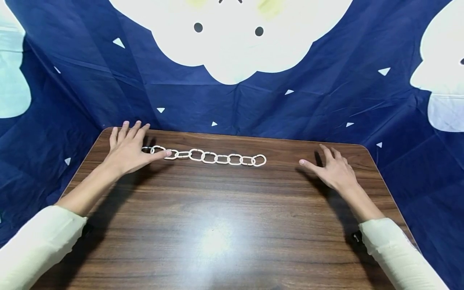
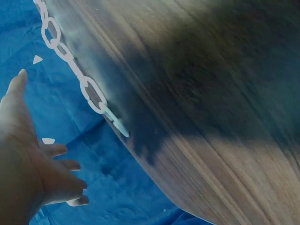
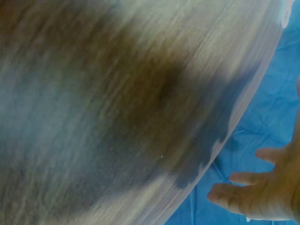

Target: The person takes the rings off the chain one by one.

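A chain of white oval links (image 1: pixel 209 162) lies in a nearly straight row across the far part of the wooden table. My left hand (image 1: pixel 127 152) is over the chain's left end, fingers spread and thumb pointing right, overlapping some links in the head view. In the left wrist view, the chain (image 2: pixel 75 69) runs along the table's edge, apart from the fingers. Well to the right of the chain's rounded end link (image 1: pixel 259 165), my right hand (image 1: pixel 337 171) hovers with fingers apart and holds nothing. The right wrist view shows its fingers (image 3: pixel 248 178) extended.
The brown wood-grain table (image 1: pixel 232 197) has rounded far corners and a bright glare near its middle. A dark blue curtain (image 1: pixel 232 104) with white cloud shapes and small triangles surrounds its back and sides. Both hands cast shadows on the tabletop.
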`<state>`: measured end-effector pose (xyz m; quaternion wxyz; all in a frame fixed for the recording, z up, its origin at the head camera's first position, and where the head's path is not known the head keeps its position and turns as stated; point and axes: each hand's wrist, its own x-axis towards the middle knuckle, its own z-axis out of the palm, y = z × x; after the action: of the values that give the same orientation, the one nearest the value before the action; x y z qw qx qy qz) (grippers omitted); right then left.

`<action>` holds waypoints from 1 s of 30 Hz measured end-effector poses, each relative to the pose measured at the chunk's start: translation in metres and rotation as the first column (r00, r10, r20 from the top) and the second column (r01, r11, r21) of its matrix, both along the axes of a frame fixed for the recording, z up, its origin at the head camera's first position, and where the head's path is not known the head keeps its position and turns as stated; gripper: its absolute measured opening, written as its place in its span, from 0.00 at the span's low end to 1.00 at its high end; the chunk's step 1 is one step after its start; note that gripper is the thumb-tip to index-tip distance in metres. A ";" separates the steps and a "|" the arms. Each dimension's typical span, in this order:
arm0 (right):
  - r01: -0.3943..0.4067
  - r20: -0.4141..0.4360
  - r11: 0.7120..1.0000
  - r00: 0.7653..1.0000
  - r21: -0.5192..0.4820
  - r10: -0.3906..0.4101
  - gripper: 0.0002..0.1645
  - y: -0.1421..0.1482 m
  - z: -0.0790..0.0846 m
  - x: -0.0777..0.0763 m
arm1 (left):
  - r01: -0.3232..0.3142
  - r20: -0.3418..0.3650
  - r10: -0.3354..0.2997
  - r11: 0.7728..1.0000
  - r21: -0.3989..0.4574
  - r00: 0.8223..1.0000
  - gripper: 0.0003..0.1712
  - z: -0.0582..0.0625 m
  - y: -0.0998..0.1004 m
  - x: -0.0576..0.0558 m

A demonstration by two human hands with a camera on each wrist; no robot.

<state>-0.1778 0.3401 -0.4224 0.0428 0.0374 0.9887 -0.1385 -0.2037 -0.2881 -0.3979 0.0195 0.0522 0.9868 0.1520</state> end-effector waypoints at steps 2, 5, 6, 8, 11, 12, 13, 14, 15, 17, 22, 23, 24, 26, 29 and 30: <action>-0.004 0.000 1.000 1.000 -0.003 0.004 0.74 -0.001 0.000 0.000 | 0.004 0.002 -0.004 1.000 0.004 1.000 0.78 0.001 0.004 -0.001; -0.012 0.003 1.000 1.000 -0.009 0.012 0.73 -0.003 0.000 0.001 | 0.011 0.009 -0.011 1.000 0.005 1.000 0.78 0.001 0.010 -0.002; -0.014 0.005 1.000 1.000 -0.012 0.014 0.73 -0.003 0.000 0.001 | 0.015 0.012 -0.015 1.000 0.005 1.000 0.78 0.001 0.012 -0.003; -0.018 0.009 1.000 1.000 -0.018 0.018 0.73 -0.005 0.000 0.001 | 0.027 0.009 -0.027 1.000 0.007 1.000 0.77 0.001 0.016 -0.003; -0.025 0.012 0.999 1.000 -0.029 0.025 0.73 -0.008 0.000 0.002 | 0.042 0.003 -0.042 0.999 0.014 0.999 0.74 0.002 0.022 -0.004; -0.028 0.011 0.999 1.000 -0.034 0.028 0.73 -0.009 0.000 0.002 | 0.046 -0.002 -0.046 0.999 0.018 0.999 0.74 0.002 0.024 -0.004; -0.031 0.011 0.999 0.999 -0.039 0.031 0.73 -0.010 0.000 0.002 | 0.048 -0.006 -0.048 0.999 0.023 0.999 0.73 0.002 0.025 -0.004; -0.033 0.010 0.998 0.999 -0.044 0.034 0.73 -0.011 0.000 0.002 | 0.049 -0.009 -0.049 0.998 0.031 0.999 0.73 0.003 0.027 -0.005; -0.035 0.009 0.998 0.999 -0.048 0.035 0.73 -0.013 0.000 0.002 | 0.050 -0.010 -0.050 0.998 0.038 0.999 0.73 0.003 0.028 -0.005; -0.037 0.006 0.998 0.999 -0.055 0.037 0.73 -0.015 -0.001 0.003 | 0.054 -0.015 -0.054 0.997 0.052 0.998 0.72 0.004 0.031 -0.005; -0.035 0.011 0.997 0.999 -0.072 0.036 0.73 -0.017 0.000 0.004 | 0.062 -0.020 -0.060 0.994 0.091 0.998 0.68 0.008 0.043 -0.007; -0.034 0.013 0.997 0.999 -0.074 0.035 0.73 -0.017 -0.001 0.004 | 0.065 -0.021 -0.063 0.993 0.097 0.998 0.67 0.009 0.046 -0.007; -0.033 0.016 0.996 0.999 -0.077 0.035 0.73 -0.017 -0.001 0.004 | 0.068 -0.019 -0.066 0.993 0.100 0.998 0.67 0.009 0.048 -0.008; -0.032 0.020 0.996 0.999 -0.080 0.033 0.74 -0.018 -0.001 0.003 | 0.076 -0.014 -0.075 0.992 0.102 0.997 0.67 0.010 0.052 -0.008; -0.032 0.024 0.996 0.999 -0.081 0.034 0.74 -0.019 0.000 0.002 | 0.085 -0.007 -0.085 0.991 0.107 0.996 0.66 0.011 0.057 -0.008; -0.032 0.027 0.996 0.999 -0.080 0.034 0.74 -0.019 0.001 0.002 | 0.086 -0.006 -0.086 0.990 0.107 0.996 0.66 0.011 0.058 -0.008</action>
<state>-0.1763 0.3210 -0.4218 0.0606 0.0211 0.9822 -0.1767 -0.2115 -0.2299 -0.3870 0.0226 0.0959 0.9740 0.2039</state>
